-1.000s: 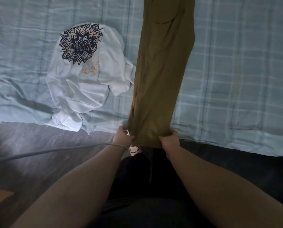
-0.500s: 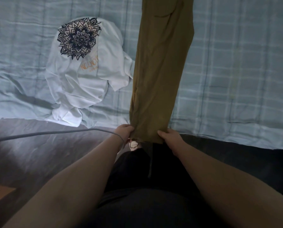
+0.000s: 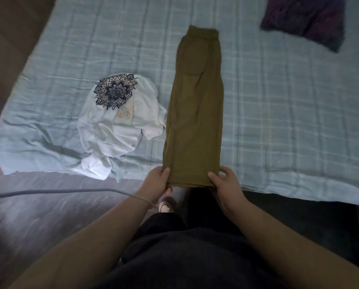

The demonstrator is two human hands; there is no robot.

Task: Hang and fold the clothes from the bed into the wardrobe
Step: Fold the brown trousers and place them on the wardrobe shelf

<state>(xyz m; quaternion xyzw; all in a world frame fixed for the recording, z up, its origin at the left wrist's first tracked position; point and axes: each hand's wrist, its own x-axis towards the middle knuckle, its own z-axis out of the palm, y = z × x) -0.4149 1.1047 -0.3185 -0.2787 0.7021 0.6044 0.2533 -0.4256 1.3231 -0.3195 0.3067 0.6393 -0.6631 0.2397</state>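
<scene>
Olive-green trousers (image 3: pixel 195 113) lie folded lengthwise on the bed, waistband at the far end, leg hems at the near edge. My left hand (image 3: pixel 156 181) pinches the left corner of the hems, thumb on top. At the right corner my right hand (image 3: pixel 226 182) grips the hems the same way. A crumpled white T-shirt (image 3: pixel 116 130) with a dark mandala print lies on the bed just left of the trousers, touching their edge.
A pale blue checked bedspread (image 3: pixel 289 113) covers the bed. A dark purple garment (image 3: pixel 305 19) lies at the far right. A grey cable (image 3: pixel 49 191) runs across the floor from the left to my left wrist. My foot (image 3: pixel 166 205) stands by the bed edge.
The view has tilted up and back, so the whole length of the trousers and the purple garment show. Both hands still hold the hems, now slightly further apart, thumbs on top.
</scene>
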